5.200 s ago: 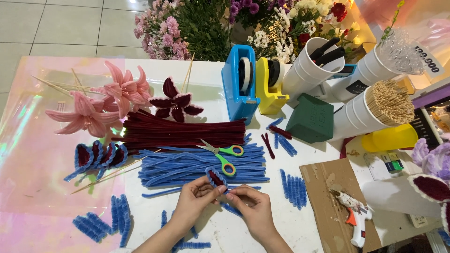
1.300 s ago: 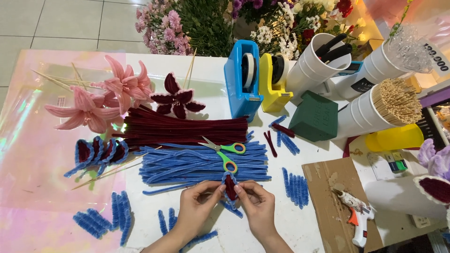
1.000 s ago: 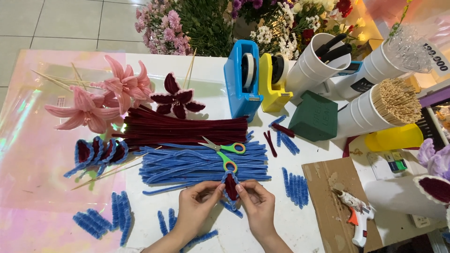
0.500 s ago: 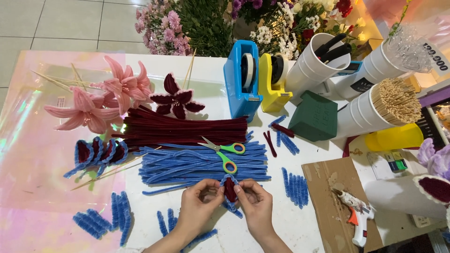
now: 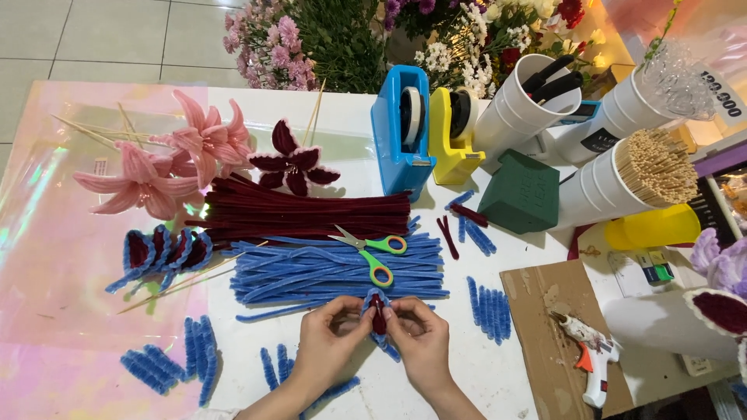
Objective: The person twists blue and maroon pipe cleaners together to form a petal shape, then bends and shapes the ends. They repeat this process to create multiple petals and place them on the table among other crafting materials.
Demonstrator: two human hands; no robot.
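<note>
Pinching closer together than a second ago, the left hand (image 5: 331,342) and right hand (image 5: 419,338) are now pressing a blue-edged maroon petal (image 5: 377,313) just below the scissors (image 5: 372,250). Blue stems (image 5: 311,272) are lying beside the scissors on the white worktop (image 5: 459,365), with tiled floor showing beyond.

Blue pipe cleaners (image 5: 334,268): fuzzy, matt pile. Dark red pipe cleaners (image 5: 303,218) just behind them: same fuzzy finish. Scissors (image 5: 369,250) lying on the blue pile: shiny metal blades, smooth green and yellow plastic handles. Tape dispensers, blue (image 5: 401,128) and yellow (image 5: 455,136): glossy plastic. Wrapping sheet (image 5: 54,257) left of the pile: iridescent, glossy film. Cardboard (image 5: 560,311) to the right: matt, rough brown. Table (image 5: 467,373): smooth white.
</note>
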